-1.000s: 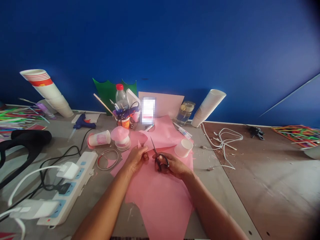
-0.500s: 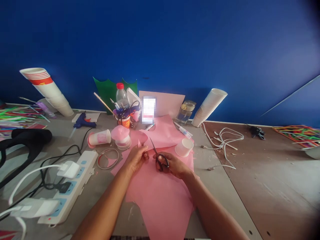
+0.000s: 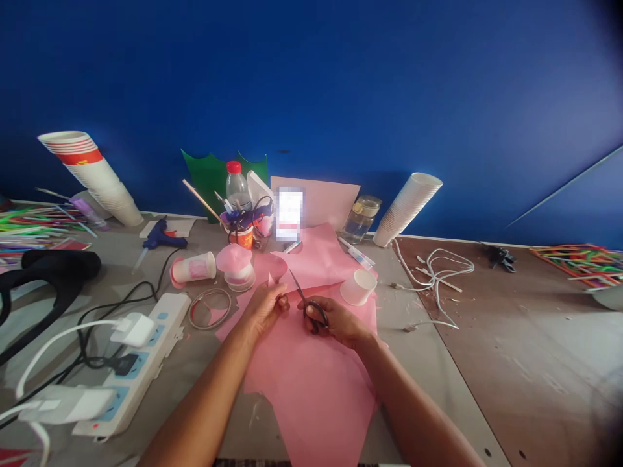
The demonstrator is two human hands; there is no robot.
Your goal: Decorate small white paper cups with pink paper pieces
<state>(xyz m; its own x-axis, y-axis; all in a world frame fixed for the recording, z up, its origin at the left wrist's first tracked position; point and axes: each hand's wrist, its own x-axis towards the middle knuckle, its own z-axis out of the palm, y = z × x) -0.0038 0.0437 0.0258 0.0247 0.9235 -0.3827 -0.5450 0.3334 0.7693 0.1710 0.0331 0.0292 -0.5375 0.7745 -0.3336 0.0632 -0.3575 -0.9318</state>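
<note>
In my right hand [image 3: 335, 319] is a pair of scissors [image 3: 298, 285] with dark handles, its blades pointing up and left, close to the paper's edge. My left hand [image 3: 270, 305] pinches a curled piece of pink paper [image 3: 270, 266] between thumb and fingers. Beneath both hands lies a larger pink sheet [image 3: 311, 383], stretching toward the table's near edge. A white paper cup [image 3: 359, 287] stands on the pink paper just beyond my right hand. Left of my left hand is a cup with a pink paper top [image 3: 235, 266].
A power strip [image 3: 141, 363] with white plugs and cables lies at the left. Behind it are a tape ring [image 3: 210, 309], a cup on its side [image 3: 193, 266] and a blue glue gun [image 3: 163, 237]. Leaning cup stacks [image 3: 411, 207], a jar [image 3: 363, 217] and a bright phone screen [image 3: 289, 214] line the wall.
The scissors have shifted very slightly in my right hand, with the blade tips a little further left. My left hand and the paper look almost unmoved.
</note>
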